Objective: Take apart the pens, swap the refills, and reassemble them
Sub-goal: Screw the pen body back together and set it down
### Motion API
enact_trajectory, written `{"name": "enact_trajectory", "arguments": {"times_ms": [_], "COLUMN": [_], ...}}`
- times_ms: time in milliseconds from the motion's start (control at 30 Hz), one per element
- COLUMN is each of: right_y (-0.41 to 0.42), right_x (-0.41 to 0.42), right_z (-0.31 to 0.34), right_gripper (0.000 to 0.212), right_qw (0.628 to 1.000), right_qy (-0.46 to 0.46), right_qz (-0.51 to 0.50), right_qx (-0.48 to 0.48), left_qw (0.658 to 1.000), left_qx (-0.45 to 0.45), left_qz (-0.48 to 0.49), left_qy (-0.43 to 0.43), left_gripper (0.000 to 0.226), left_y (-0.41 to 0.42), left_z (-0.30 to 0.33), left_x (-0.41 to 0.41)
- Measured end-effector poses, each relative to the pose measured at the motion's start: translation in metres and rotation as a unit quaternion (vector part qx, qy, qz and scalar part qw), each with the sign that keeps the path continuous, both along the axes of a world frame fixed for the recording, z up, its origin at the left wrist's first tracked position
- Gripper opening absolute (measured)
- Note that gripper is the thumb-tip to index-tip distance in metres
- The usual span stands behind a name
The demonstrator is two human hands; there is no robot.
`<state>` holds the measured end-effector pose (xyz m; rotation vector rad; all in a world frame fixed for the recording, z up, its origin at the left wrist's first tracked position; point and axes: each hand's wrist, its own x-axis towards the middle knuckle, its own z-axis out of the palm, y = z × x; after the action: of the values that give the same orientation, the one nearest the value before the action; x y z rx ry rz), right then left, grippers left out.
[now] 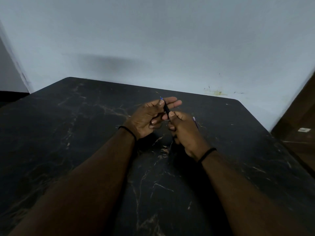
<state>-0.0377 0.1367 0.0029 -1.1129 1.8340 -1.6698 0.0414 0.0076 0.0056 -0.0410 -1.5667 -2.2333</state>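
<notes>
Plain room, kind unclear: dark marble-pattern table (85,133) against bare pale-blue wall (153,40), stained low.

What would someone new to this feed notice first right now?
Both hands meet above the middle of the dark marbled table: the left hand and right hand pinch a black pen between them, its blue tip pointing away. Just right of the right hand, a thin purple refill shows.

A dark pen barrel (166,108) sits just above frame centre, tilted up-left, a blue tip at its upper end. Just right of it, a thin purplish refill (195,122) slants likewise.
</notes>
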Motion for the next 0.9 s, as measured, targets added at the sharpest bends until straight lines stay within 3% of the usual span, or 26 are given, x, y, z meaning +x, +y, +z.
{"name": "enact_trajectory", "arguments": {"times_ms": [100,300,533,667,900], "right_y": [-0.002,-0.009,-0.005,-0.001,0.000], "right_x": [-0.001,-0.001,0.002,0.002,-0.001], "right_z": [-0.001,-0.006,-0.005,-0.005,-0.007], "right_gripper": [0.032,0.030,0.017,0.024,0.026], "right_qw": [1.000,0.997,0.978,0.946,0.928], "right_qy": [0.018,0.045,0.178,0.290,0.319], "right_qz": [-0.002,-0.044,-0.108,-0.147,-0.192], "right_qx": [0.004,-0.042,-0.005,0.002,0.001], "left_qw": [0.999,0.996,0.994,0.994,0.992], "left_qx": [0.010,0.034,0.046,0.049,0.021], "left_qz": [0.040,0.075,0.093,0.097,0.121], "left_qy": [0.001,0.021,0.027,0.031,0.013], "left_gripper": [0.022,0.024,0.025,0.025,0.025], "left_y": [0.000,0.002,0.007,0.007,0.007], "left_z": [-0.003,-0.005,-0.003,-0.002,-0.005], "left_x": [-0.003,-0.010,-0.014,-0.013,-0.012]}}
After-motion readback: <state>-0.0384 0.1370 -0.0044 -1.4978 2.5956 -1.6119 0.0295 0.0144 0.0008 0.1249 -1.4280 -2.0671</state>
